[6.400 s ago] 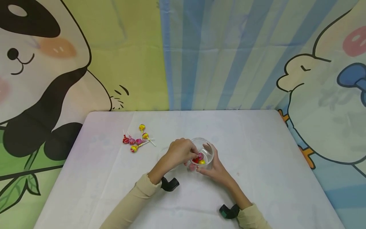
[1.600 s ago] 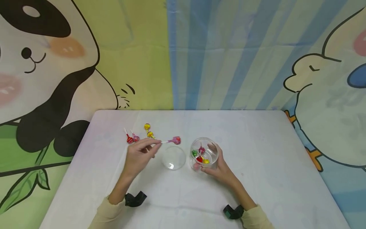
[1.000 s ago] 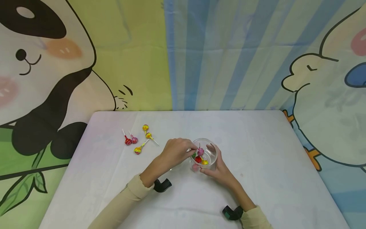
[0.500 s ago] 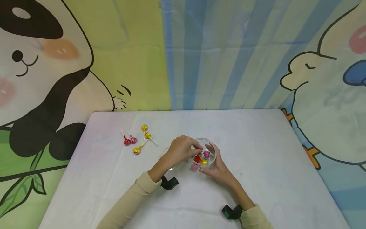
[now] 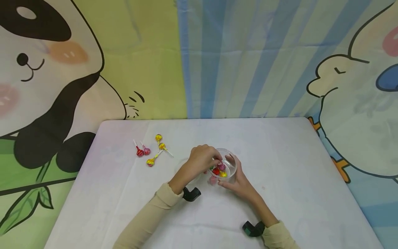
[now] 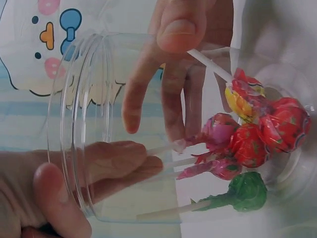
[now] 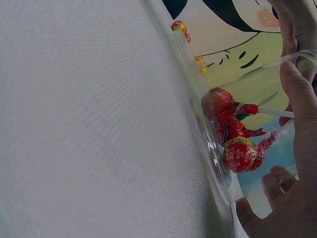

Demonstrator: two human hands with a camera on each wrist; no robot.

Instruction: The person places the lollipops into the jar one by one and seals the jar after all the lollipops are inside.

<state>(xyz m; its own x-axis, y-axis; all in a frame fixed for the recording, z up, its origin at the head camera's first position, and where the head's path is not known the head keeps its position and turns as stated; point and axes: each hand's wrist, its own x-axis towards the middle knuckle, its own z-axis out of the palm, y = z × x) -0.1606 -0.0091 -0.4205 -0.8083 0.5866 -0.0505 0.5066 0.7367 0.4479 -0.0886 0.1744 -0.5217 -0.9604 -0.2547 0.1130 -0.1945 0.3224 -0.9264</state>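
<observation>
My right hand (image 5: 237, 178) grips a clear plastic jar (image 6: 133, 208) around its side, thumb on the near wall and fingers behind. The jar's mouth leans toward my left hand (image 5: 202, 159), whose fingers reach straight in past the rim. In the left wrist view its fingertips are right at the stick end of a pink lollipop (image 6: 220, 130), while the thumb stands apart by the rim. Other wrapped lollipops lie at the jar's bottom: a green one (image 6: 247, 192), red ones including a red lollipop (image 7: 218, 104), and a yellow one (image 5: 223, 174).
Left of the jar lie a red lollipop (image 5: 140, 152), a pink lollipop (image 5: 147, 151) and three yellow lollipops (image 5: 150, 162) on the white-covered table (image 5: 280, 155). A clear round lid (image 5: 179, 164) lies mostly hidden under my left hand. A cartoon-printed backdrop (image 5: 161, 62) rises behind.
My left hand has carried a pink-red lollipop by its stick from the pile rightward to the jar, and its fingers have gone into the mouth. My right hand keeps its grip on the jar.
</observation>
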